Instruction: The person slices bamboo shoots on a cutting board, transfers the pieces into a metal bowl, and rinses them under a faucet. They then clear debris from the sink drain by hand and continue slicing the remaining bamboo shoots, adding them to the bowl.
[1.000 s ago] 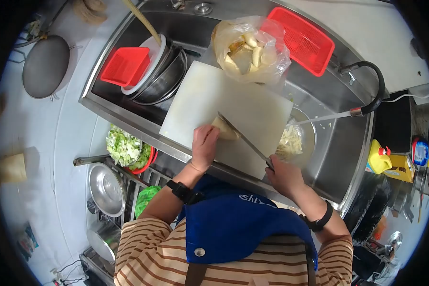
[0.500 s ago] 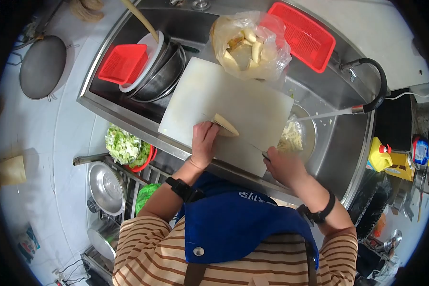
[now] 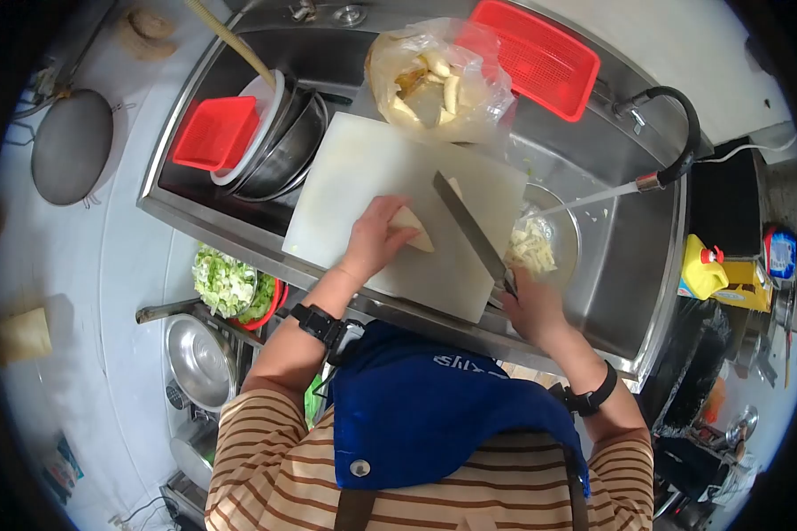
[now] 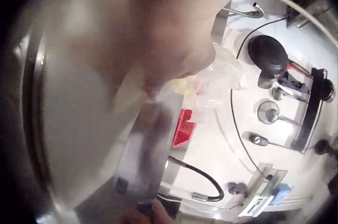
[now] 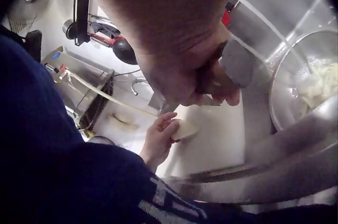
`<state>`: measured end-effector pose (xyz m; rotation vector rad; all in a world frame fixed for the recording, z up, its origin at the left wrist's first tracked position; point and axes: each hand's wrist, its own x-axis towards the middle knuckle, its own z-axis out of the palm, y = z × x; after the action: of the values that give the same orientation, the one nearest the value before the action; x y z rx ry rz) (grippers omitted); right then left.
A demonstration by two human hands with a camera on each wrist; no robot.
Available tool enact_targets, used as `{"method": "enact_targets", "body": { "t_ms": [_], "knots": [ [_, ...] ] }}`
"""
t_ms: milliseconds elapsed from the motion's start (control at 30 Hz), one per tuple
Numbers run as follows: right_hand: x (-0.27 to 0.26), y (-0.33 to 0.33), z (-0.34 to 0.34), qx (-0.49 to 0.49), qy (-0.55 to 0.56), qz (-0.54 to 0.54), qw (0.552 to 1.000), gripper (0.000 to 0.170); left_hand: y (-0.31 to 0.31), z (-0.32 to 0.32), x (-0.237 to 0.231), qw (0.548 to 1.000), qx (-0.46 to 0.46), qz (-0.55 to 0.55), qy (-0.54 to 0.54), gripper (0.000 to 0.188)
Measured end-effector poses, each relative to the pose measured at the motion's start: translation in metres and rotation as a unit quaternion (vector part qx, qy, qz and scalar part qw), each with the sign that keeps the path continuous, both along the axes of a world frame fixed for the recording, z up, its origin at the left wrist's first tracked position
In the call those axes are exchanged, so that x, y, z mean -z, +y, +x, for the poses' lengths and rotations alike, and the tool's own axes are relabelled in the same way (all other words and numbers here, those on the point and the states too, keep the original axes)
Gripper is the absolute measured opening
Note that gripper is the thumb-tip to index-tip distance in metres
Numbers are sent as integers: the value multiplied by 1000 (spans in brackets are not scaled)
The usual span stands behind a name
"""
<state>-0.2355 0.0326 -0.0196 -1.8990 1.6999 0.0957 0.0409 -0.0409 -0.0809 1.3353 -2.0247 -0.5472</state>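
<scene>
On the white cutting board (image 3: pixel 328 195), the left hand (image 3: pixel 376 237) grips a pale, peeled vegetable piece (image 3: pixel 414 232), also visible in the right wrist view (image 5: pixel 185 130). The right hand (image 3: pixel 534 305) holds a knife (image 3: pixel 471 226) by its handle, the broad blade raised to the right of that piece and pointing away from the body. Another pale piece shows partly behind the blade, near its tip. In the right wrist view the right hand (image 5: pixel 185 71) is curled round the handle, whose end faces the camera.
A plastic bag (image 3: pixel 425 80) of pale pieces lies behind the board. Water runs from a black hose (image 3: pixel 691 133) into a bowl (image 3: pixel 568 243) of cut strips at the right. Red baskets (image 3: pixel 540 53), stacked bowls (image 3: pixel 283 150) and a bowl of chopped greens (image 3: pixel 226 281) surround the board.
The knife has swung up and away from the held piece, its blade now fully visible. The left hand has shifted its hold on the piece, fingers reaching further over it. The head view has shifted slightly.
</scene>
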Motion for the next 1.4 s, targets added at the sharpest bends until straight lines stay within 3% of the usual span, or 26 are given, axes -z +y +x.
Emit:
{"method": "enact_targets", "body": {
  "t_ms": [67,100,167,200,267,367,433,767,833,1400],
  "knots": [
    [-2,3,1,-32,-1,-24,999,40,-2,-5,-7,967,-54,212,130,51],
    [-2,4,4,-48,12,-33,998,39,0,-7,-7,967,-52,213,128,51],
    [-2,7,10,-61,23,-40,997,38,11,-10,-4,993,-117,24,17,43],
    [-3,8,12,-64,25,-38,997,37,16,-10,-2,993,-115,24,15,43],
    [-3,8,18,-68,26,-36,997,37,23,-9,7,984,-68,-163,-25,32],
    [0,9,30,-77,-29,-87,993,32,30,-14,19,980,-73,-178,-48,24],
    [4,4,37,-167,48,-68,982,33,29,-17,18,981,-67,-168,-65,25],
    [2,3,49,-172,26,-90,981,28,33,-26,22,981,-83,-159,-79,35],
    [21,-1,49,-155,42,-97,982,14,35,-25,23,983,-81,-147,-72,36],
    [-4,-7,49,-192,26,-87,977,17,33,-24,31,981,-93,-165,-37,32]
  ]
}}
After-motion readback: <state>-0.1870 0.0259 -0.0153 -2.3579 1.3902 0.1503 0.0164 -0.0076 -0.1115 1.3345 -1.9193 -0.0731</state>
